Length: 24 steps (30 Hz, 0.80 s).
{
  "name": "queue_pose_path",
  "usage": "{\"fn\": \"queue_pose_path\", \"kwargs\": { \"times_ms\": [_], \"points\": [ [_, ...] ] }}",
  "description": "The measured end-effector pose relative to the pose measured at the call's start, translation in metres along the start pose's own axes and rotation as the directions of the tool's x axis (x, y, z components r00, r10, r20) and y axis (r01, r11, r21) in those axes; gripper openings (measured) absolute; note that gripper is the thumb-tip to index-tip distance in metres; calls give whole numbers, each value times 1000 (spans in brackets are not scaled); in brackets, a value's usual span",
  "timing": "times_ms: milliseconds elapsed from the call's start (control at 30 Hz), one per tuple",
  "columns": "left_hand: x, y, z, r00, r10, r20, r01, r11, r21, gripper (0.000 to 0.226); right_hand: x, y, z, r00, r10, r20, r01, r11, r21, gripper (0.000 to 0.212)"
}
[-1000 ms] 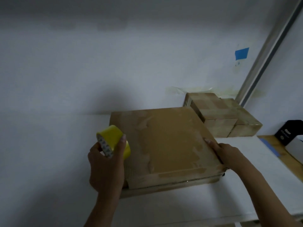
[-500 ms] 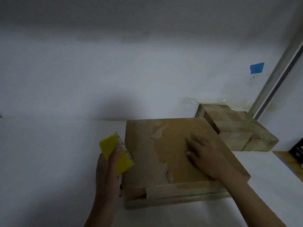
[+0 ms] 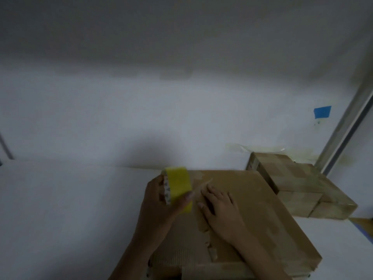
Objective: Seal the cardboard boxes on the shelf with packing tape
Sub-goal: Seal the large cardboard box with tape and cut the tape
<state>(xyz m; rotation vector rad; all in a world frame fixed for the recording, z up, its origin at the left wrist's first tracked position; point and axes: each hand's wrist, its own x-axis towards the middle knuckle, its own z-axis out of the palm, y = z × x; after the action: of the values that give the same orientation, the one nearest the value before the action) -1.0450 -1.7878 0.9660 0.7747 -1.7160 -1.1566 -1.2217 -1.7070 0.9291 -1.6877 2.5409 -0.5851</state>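
While the flat cardboard box (image 3: pixel 262 209) lies on the white shelf (image 3: pixel 70 209), filling the lower middle and right of the view, its top shows torn, peeled patches where the corrugation is bare. The right hand (image 3: pixel 220 209) rests flat on that top, fingers straight and slightly spread, their tips pointing at the tape. Just left of those fingertips, the left hand (image 3: pixel 161 207) grips a roll of yellow packing tape (image 3: pixel 179 188) above the box's far left part, thumb curled across the yellow face and the other fingers wrapped behind the roll. Whether the roll touches the cardboard cannot be told. Just beside the box's far right corner sits a cluster of smaller cardboard boxes (image 3: pixel 298 184) wrapped in glossy clear tape. Behind them, the white wall carries a patch of blue tape (image 3: pixel 322 112) near a slanting metal upright (image 3: pixel 347 128).
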Motion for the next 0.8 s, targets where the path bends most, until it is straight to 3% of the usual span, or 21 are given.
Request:
{"fn": "queue_pose_path", "kwargs": {
  "times_ms": [67, 133, 200, 300, 367, 433, 500, 633, 733, 800],
  "points": [
    [15, -1, 11, 990, 120, 77, -127, 987, 99, 80, -3, 0, -8, 994, 42, -103, -2, 932, 363, 44],
    [26, -2, 24, 960, 209, 185, -247, 944, 219, 73, -8, -2, -19, 977, 147, -154, 4, 711, 703, 52],
    [35, -3, 36, 927, 226, 300, -312, 906, 284, 79, -14, -1, -34, 963, 253, -97, -43, 499, 865, 52],
    [45, -9, 51, 864, 230, 448, -384, 876, 292, 96, -15, 3, -40, 973, 229, 4, -88, 356, 931, 42],
    [46, -11, 58, 809, 237, 538, -419, 875, 244, 110, -13, 2, -38, 972, 235, -2, -68, 291, 954, 51],
    [45, -10, 61, 798, 241, 553, -387, 908, 161, 116, -12, 3, -38, 960, 278, -23, -35, 202, 979, 55],
    [43, -8, 63, 810, 243, 534, -334, 939, 80, 115, -13, 6, -42, 948, 319, -15, -26, 122, 992, 33],
    [42, 6, 65, 759, 368, 537, -464, 885, 49, 81, -16, 9, -50, 961, 246, 127, -126, -22, 992, 47],
    [49, 12, 58, 658, 468, 589, -648, 752, 126, 58, -20, 14, -49, 957, 134, 257, -226, -212, 951, 45],
    [56, 13, 48, 577, 505, 642, -742, 653, 153, 53, -21, 17, -48, 958, 33, 284, -263, -287, 921, 35]
  ]
}}
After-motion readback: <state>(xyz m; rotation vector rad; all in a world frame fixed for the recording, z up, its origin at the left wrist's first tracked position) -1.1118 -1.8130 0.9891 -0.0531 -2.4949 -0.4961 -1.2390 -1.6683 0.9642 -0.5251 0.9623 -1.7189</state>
